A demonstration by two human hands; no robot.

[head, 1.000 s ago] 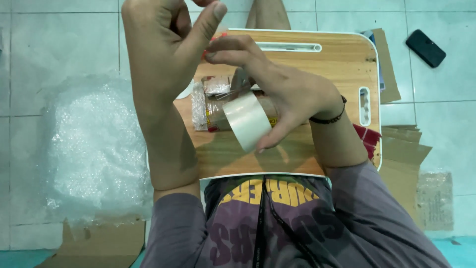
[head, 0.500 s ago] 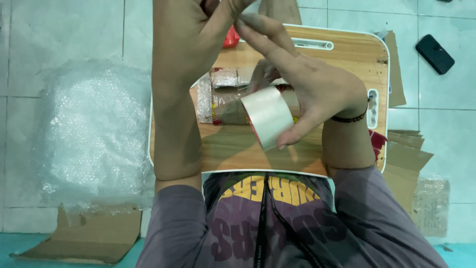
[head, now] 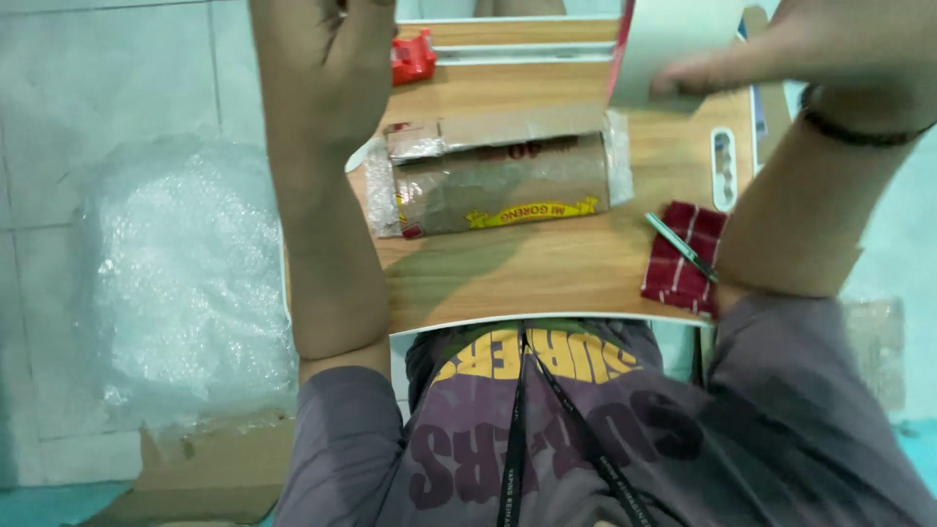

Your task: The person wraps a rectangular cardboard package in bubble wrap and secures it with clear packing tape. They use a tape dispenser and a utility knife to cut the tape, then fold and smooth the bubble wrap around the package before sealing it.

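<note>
While the cardboard parcel (head: pixel 503 181) is lying half-taped on the wooden board (head: pixel 547 273), the right hand (head: pixel 830 44) is gripping the tape roll (head: pixel 673 44) and the left hand (head: pixel 322 59) is hovering closed, its grip unclear.

Bright even daylight, soft shadows, slight blur

Left hand (head: pixel 327 59) fingers, tape roll (head: pixel 683 44) cut by top edge.

There were 2 hands (head: pixel 327 59), 1 wrapped cardboard parcel (head: pixel 498 181), 1 tape roll (head: pixel 673 44), 1 red tape dispenser (head: pixel 414 56), 1 red checked cloth (head: pixel 681 256), 1 bubble wrap sheet (head: pixel 181 293), and 1 green tool, perhaps a pen (head: pixel 678 244), on 1 desk (head: pixel 547 278).
</note>
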